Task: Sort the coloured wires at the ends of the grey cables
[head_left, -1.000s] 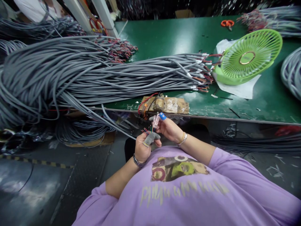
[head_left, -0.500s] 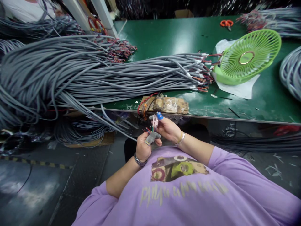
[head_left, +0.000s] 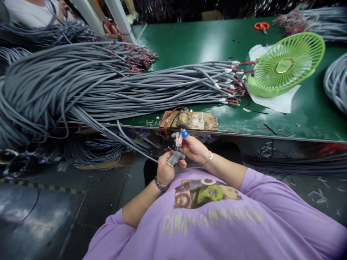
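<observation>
The left hand (head_left: 164, 170) is closed around the end of a grey cable (head_left: 135, 145), its thumb wrapped in grey tape, with a spray of thin coloured wires (head_left: 170, 148) sticking out just above the fist. The right hand (head_left: 193, 148) meets it from the right, pinching a small pink connector (head_left: 178, 138) between thumb and forefinger; the forefinger wears a blue fingertip cover (head_left: 184, 133). Both hands sit close together in front of the person's chest, just below the near edge of the green worktop (head_left: 189, 43), and the connector is right over the wire ends, though whether they touch is too small to tell. The held cable runs away to the left and up toward the big heap of grey cables (head_left: 81, 86) that covers the left half of the worktop. Just beyond the hands, on the near edge, lies a brown taped block (head_left: 195, 121) with red wire looped at its left end. The stripped, coloured ends of the cable heap point right toward a green fan (head_left: 287, 65), which stands tilted on a white sheet (head_left: 279, 101). Orange-handled scissors (head_left: 261, 26) lie at the far edge, and more cable bundles (head_left: 336, 86) sit at the far right. Another person in a white top (head_left: 24, 11) shows at the far left corner.
</observation>
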Demonstrator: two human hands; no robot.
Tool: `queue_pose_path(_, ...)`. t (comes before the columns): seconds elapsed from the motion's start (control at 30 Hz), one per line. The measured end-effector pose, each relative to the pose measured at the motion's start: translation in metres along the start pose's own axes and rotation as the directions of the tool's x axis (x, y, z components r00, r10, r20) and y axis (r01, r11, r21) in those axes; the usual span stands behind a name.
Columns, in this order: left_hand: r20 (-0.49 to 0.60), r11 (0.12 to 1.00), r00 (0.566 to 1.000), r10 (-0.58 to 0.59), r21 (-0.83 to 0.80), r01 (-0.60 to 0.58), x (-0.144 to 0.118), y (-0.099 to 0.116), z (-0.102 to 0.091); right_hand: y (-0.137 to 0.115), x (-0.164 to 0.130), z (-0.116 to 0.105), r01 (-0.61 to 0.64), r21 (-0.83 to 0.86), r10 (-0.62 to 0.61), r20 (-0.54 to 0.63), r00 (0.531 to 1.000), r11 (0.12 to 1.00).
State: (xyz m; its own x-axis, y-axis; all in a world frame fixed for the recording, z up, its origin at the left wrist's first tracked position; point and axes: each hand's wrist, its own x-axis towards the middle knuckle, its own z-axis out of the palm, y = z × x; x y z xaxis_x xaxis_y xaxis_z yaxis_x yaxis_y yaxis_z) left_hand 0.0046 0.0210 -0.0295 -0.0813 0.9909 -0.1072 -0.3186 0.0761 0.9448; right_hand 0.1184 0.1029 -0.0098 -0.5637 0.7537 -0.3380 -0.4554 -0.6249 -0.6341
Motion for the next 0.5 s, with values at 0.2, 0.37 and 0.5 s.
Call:
queue_pose_path(0.2, -0.025, 0.999, 0.999, 0.034, 0.002, -0.034, -0.001, 0.000, 0.000, 0.000, 0.002, 0.000, -0.028, 0.114, 0.034, -0.051, 0.998, 0.993)
queue_pose_path(0.37, -0.030, 0.999, 0.999, 0.044, 0.005, -0.044, -0.006, 0.002, 0.000, -0.004, -0.001, 0.001, -0.083, 0.140, 0.090, -0.040, 0.995, 0.987)
queue_pose_path(0.5, 0.001, 0.999, 1.000, -0.027, -0.043, 0.027, -0.010, 0.010, 0.001, -0.008, -0.004, 0.001, -0.089, 0.129, 0.095, -0.041, 0.995, 0.988)
